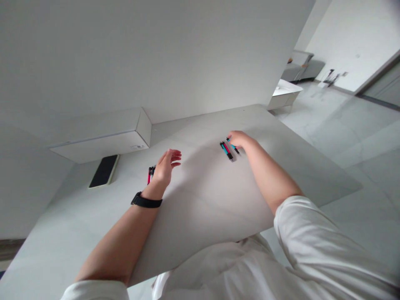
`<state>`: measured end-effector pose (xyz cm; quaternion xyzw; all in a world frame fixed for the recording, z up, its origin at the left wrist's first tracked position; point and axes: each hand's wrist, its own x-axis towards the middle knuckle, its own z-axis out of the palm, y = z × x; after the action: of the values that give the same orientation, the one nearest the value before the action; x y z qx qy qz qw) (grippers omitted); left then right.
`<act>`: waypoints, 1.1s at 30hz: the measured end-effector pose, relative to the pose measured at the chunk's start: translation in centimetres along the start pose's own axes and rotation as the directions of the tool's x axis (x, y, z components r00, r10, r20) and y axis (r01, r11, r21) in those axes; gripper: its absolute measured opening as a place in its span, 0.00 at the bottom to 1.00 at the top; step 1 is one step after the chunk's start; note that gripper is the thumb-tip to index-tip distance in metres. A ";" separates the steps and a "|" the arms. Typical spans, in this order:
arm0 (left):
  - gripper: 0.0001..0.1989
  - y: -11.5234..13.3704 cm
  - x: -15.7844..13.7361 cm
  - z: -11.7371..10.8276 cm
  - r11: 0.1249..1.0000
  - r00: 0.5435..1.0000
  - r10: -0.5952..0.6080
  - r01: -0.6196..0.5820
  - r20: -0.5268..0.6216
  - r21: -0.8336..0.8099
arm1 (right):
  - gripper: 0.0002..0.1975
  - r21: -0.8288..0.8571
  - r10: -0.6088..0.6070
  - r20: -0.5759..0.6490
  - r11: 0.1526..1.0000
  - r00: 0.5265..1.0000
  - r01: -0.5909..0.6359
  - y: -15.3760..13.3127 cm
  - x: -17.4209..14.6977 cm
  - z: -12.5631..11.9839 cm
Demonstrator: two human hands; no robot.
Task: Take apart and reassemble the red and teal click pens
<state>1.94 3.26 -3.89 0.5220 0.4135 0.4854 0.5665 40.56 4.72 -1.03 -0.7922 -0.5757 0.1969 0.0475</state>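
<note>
My right hand (238,138) is closed on a blue-and-black pen (234,148), whose tip points toward me near the table surface. Just left of that pen lie a blue pen (224,149) and a red pen (228,149), side by side, both with black ends. My left hand (164,167) hovers over the table with its fingers apart and nothing between them. Beside it and partly hidden behind it are a red pen (149,176) and a white pen (152,172), with dark ends. A black band (146,201) circles my left wrist.
The pale table (200,216) meets the wall at its far edge. A long white box (103,143) stands at the back left. In front of it lies a dark-screened phone (104,171). Beyond the table's right edge are a white low cabinet (285,93) and tiled floor.
</note>
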 end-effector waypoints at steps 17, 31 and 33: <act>0.22 1.0 0.6 -0.8 0.995 0.992 0.081 -0.086 -0.092 -0.058 | 0.18 0.130 0.030 0.144 0.990 0.989 -0.049 -1.6 -0.8 0.6; 0.12 5.5 2.5 -8.1 0.542 0.955 0.253 -0.275 0.158 0.794 | 0.22 -0.035 -0.072 -0.088 0.997 0.994 0.069 -2.2 -1.2 -0.2; 0.14 5.6 2.4 -9.2 0.333 0.931 0.236 -0.348 0.280 0.876 | 0.18 -0.073 -0.158 -0.158 0.986 0.975 0.148 -2.9 -1.3 0.2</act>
<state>-7.28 7.31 0.75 0.8351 0.4811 0.2433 0.1092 37.54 4.43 -0.04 -0.7599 -0.6350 0.1093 0.0853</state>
